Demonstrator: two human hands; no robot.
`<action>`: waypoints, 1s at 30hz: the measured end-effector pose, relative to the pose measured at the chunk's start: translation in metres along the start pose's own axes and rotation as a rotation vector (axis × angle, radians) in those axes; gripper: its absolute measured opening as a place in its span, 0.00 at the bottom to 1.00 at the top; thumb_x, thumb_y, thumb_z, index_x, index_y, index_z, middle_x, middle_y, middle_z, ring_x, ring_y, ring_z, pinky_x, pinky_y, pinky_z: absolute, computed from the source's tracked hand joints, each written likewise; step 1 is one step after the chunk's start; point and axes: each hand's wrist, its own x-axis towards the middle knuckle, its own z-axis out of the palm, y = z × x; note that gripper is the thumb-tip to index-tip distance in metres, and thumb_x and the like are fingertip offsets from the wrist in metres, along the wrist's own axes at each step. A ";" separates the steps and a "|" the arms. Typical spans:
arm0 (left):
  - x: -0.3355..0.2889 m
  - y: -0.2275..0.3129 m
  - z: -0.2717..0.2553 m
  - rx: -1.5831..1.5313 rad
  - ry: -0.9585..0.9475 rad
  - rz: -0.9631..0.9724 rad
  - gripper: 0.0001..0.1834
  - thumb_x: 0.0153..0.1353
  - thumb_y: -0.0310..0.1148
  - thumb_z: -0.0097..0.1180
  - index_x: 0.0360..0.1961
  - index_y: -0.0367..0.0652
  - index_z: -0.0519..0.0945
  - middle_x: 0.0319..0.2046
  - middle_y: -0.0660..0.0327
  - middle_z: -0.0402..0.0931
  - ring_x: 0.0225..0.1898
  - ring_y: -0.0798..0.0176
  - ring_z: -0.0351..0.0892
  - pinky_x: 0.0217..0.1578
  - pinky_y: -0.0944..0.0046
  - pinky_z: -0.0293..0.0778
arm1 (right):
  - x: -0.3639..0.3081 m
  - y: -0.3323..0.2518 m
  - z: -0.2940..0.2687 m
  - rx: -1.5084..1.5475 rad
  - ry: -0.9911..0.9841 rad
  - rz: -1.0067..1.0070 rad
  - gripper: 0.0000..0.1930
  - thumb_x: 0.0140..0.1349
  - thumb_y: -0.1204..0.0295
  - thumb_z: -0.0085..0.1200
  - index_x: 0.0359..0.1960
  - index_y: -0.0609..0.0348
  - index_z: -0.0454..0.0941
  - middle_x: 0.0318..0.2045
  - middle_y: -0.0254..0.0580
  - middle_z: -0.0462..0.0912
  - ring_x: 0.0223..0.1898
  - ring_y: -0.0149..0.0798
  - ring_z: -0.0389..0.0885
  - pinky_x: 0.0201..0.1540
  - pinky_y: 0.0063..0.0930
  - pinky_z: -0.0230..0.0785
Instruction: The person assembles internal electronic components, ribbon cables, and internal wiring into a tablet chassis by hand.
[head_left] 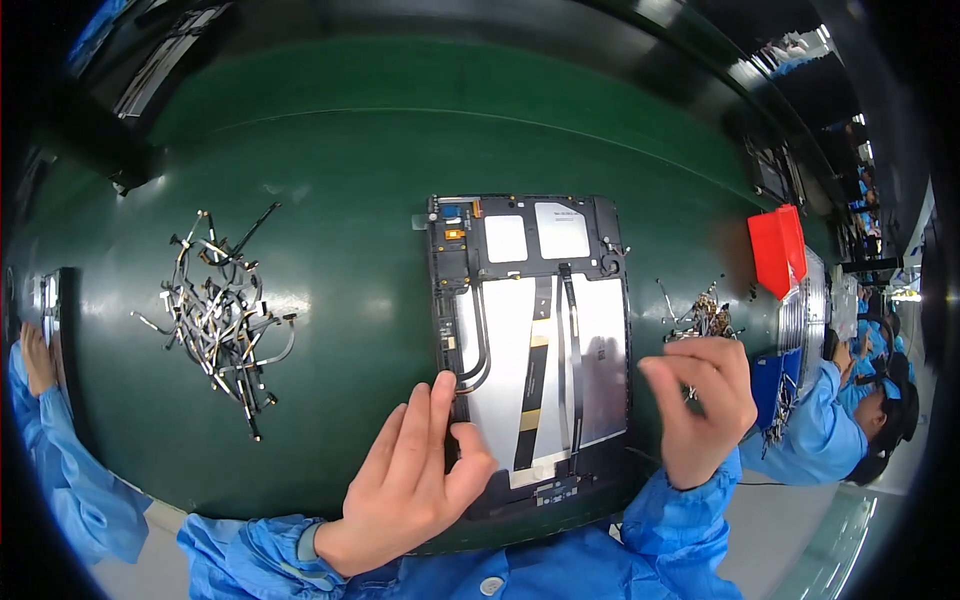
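Observation:
In front of me lies an opened tablet-like device, its black frame and silver inner plates exposed. Flat dark cables run down its middle, and a black-and-gold flex strip slants beside them. My left hand rests at the device's lower left edge, fingers stretched and thumb apart. Its fingertips touch the edge near a curved black cable. Above the right edge hovers my right hand, thumb and forefinger brought together in a pinch. Whatever may be between those fingertips is too small to make out.
A loose heap of flex cables lies on the green table to the left. At right are a pile of small parts, a red bin and a blue bin. Co-workers in blue sleeves sit on both sides.

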 end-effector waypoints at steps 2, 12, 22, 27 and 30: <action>0.000 0.001 -0.004 0.031 -0.006 -0.008 0.18 0.54 0.42 0.60 0.35 0.38 0.72 0.51 0.37 0.75 0.51 0.46 0.77 0.47 0.59 0.78 | -0.015 0.008 0.012 0.064 0.016 0.148 0.21 0.43 0.81 0.68 0.42 0.60 0.79 0.41 0.44 0.80 0.38 0.42 0.78 0.35 0.31 0.69; -0.013 -0.015 -0.010 -0.223 0.051 -0.115 0.17 0.51 0.39 0.62 0.32 0.35 0.75 0.51 0.40 0.75 0.45 0.46 0.81 0.39 0.60 0.79 | -0.043 -0.025 0.002 0.156 -0.518 -0.081 0.41 0.43 0.43 0.65 0.61 0.45 0.72 0.66 0.51 0.60 0.68 0.59 0.53 0.66 0.57 0.49; -0.016 -0.005 -0.019 -0.133 0.246 -0.006 0.07 0.53 0.38 0.57 0.28 0.47 0.76 0.40 0.61 0.83 0.42 0.62 0.81 0.39 0.66 0.78 | 0.013 -0.032 0.031 -0.152 -0.329 -0.316 0.36 0.50 0.42 0.57 0.58 0.50 0.74 0.66 0.44 0.64 0.69 0.52 0.56 0.68 0.58 0.45; -0.022 -0.001 -0.015 -0.171 0.232 -0.026 0.09 0.52 0.37 0.59 0.32 0.46 0.78 0.42 0.61 0.82 0.44 0.61 0.79 0.41 0.66 0.77 | 0.028 0.024 -0.011 0.186 0.135 0.197 0.21 0.57 0.65 0.58 0.52 0.58 0.78 0.59 0.49 0.72 0.58 0.51 0.70 0.60 0.41 0.62; -0.021 0.008 -0.028 -0.293 0.078 -0.053 0.16 0.52 0.39 0.62 0.39 0.43 0.79 0.50 0.55 0.77 0.50 0.55 0.76 0.45 0.64 0.76 | 0.019 0.081 -0.016 -0.010 0.243 0.291 0.17 0.53 0.77 0.61 0.46 0.62 0.79 0.55 0.48 0.75 0.52 0.45 0.75 0.53 0.36 0.67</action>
